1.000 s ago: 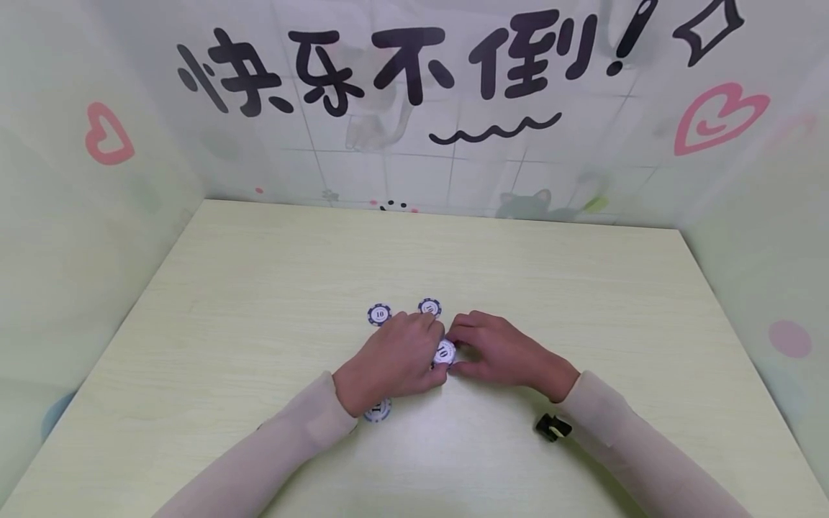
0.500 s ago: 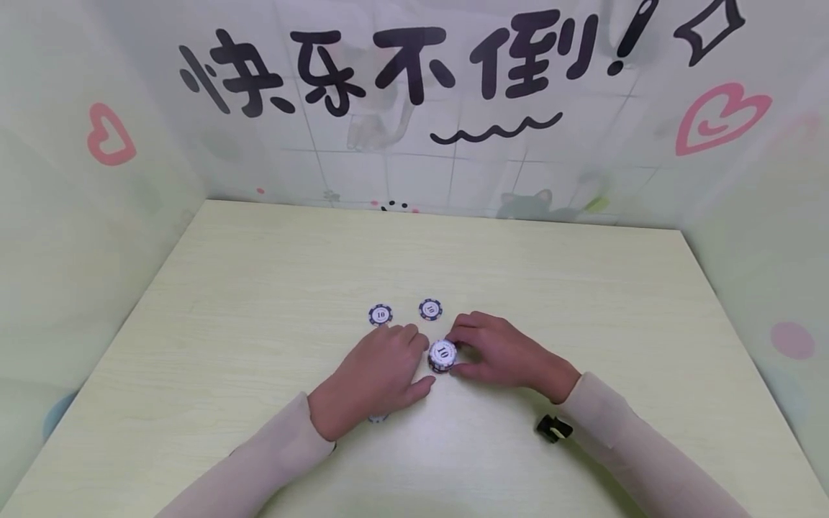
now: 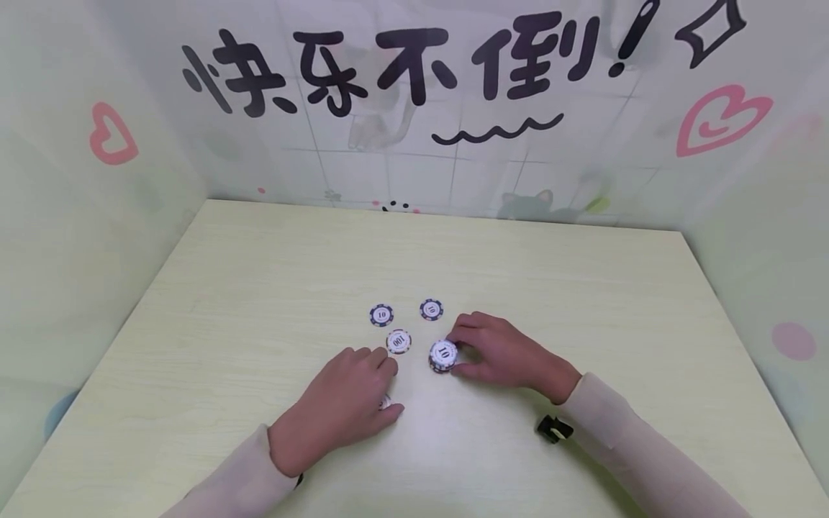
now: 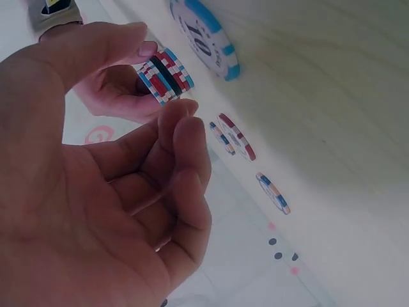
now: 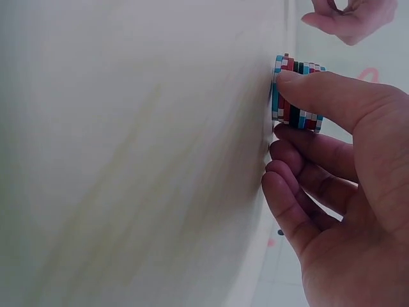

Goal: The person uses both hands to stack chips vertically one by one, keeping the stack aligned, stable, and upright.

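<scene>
My right hand (image 3: 505, 352) holds a stack of poker chips (image 3: 443, 355) on the table, thumb and fingers at its sides. Red, light blue, white and dark edges show on that stack in the right wrist view, and a "10" faces up on its top. To the left, my left hand (image 3: 340, 403) hovers with loosely bent fingers and nothing between them. Beneath it lies a light blue chip (image 4: 206, 38) marked 10, mostly hidden in the head view. Just beyond its fingertips is a red-edged "100" chip (image 3: 398, 341).
Two dark blue "10" chips, a left one (image 3: 381, 314) and a right one (image 3: 430, 309), lie flat farther back. The pale wooden table (image 3: 550, 280) meets printed curtain walls (image 3: 414, 173) behind and at both sides.
My left hand has let go of the stack and drawn back leftward and toward me, uncovering the "100" chip. The right hand stays at the stack.
</scene>
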Tool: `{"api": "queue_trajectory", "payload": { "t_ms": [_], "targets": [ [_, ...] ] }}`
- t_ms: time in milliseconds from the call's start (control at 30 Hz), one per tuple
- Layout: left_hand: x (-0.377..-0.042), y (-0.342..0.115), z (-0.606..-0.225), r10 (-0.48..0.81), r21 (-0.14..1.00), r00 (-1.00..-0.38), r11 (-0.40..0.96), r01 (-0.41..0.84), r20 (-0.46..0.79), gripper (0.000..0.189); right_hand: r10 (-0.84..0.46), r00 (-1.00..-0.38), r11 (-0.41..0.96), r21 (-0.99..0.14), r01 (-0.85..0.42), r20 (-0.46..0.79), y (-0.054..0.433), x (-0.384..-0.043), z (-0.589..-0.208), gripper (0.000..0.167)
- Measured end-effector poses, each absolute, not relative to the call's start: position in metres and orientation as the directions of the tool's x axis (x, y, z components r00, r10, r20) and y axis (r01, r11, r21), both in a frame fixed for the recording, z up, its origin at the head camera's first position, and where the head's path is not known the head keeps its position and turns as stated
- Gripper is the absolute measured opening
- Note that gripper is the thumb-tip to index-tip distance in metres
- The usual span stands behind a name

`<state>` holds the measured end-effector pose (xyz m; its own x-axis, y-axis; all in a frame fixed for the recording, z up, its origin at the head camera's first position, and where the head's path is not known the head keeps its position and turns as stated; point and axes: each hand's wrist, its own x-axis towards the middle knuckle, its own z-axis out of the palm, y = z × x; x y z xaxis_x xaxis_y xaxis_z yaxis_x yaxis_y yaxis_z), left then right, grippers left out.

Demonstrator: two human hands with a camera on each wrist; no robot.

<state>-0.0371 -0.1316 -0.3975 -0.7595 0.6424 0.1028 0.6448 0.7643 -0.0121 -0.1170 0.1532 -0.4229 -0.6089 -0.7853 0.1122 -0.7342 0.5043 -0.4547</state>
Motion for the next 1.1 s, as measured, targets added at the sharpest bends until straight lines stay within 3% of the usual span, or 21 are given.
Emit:
{"api": "queue_trajectory", "payload": {
  "t_ms": [200,433,800,1100],
  "targets": [
    [-0.031,-0.136,-0.397,0.623,0.014,-0.78,0.781,0.625,0.057,0.043,-0.786,-0.606,0.503,-0.442,-0.742,0.123,0.153,-0.117,-0.424,0.033],
    [-0.027,-0.14,-0.402,0.625,0.013,-0.774,0.777,0.629,0.098,0.039,-0.783,-0.613,0.512,-0.448,-0.733,0.106,0.153,-0.117,-0.423,0.034],
    [-0.027,-0.142,-0.399,0.601,0.063,-0.799,0.797,0.601,0.016,0.035,-0.784,-0.613,0.513,-0.449,-0.732,0.104,0.154,-0.118,-0.424,0.033],
    [-0.024,-0.145,-0.398,0.611,0.043,-0.792,0.791,0.611,0.013,0.034,-0.786,-0.608,0.508,-0.443,-0.738,0.112,0.154,-0.118,-0.424,0.034]
  ]
}}
